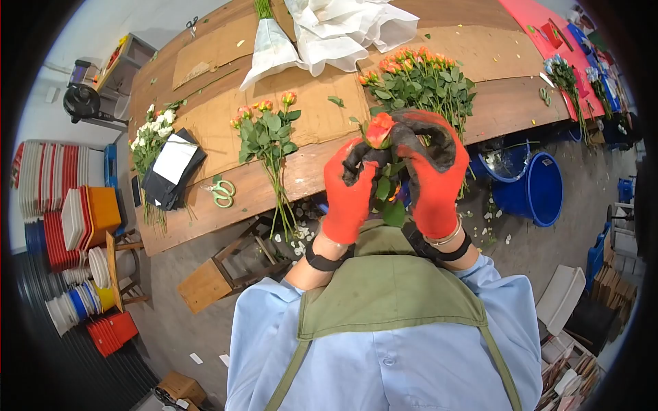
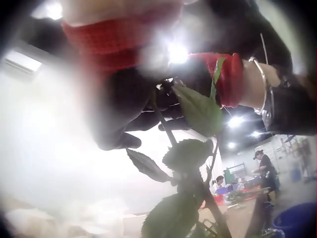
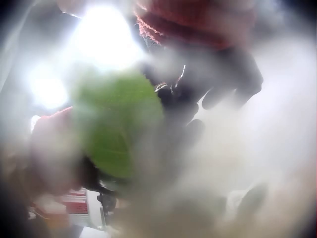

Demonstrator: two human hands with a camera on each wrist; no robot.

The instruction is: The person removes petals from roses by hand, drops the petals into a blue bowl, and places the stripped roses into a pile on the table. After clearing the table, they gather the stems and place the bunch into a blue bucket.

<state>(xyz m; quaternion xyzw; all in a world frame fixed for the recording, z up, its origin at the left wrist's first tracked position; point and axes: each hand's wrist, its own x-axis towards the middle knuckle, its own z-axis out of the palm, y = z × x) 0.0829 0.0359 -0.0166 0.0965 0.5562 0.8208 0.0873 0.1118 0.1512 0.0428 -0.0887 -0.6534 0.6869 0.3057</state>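
An orange-red rose (image 1: 379, 131) stands upright between both hands in front of the apron, its leaves (image 1: 394, 214) hanging below. The left hand (image 1: 348, 185), in a red glove with dark palm and fingers, grips the stem just under the bloom. Curled in from the other side, the gloved right hand (image 1: 434, 168) pinches at the bloom's edge with thumb and fingertips. In the left wrist view, the leafy stem (image 2: 168, 130) runs down from dark gloved fingers (image 2: 119, 119). A large blurred leaf (image 3: 119, 124) covers much of the right wrist view.
The wooden table (image 1: 308, 179) carries orange roses (image 1: 425, 85), a smaller rose bunch (image 1: 271, 133), white flowers (image 1: 154, 130), green-handled scissors (image 1: 221, 192) and white wrapping (image 1: 343, 34). Blue buckets (image 1: 538, 188) stand at the right, a wooden stool (image 1: 212, 281) below the table edge.
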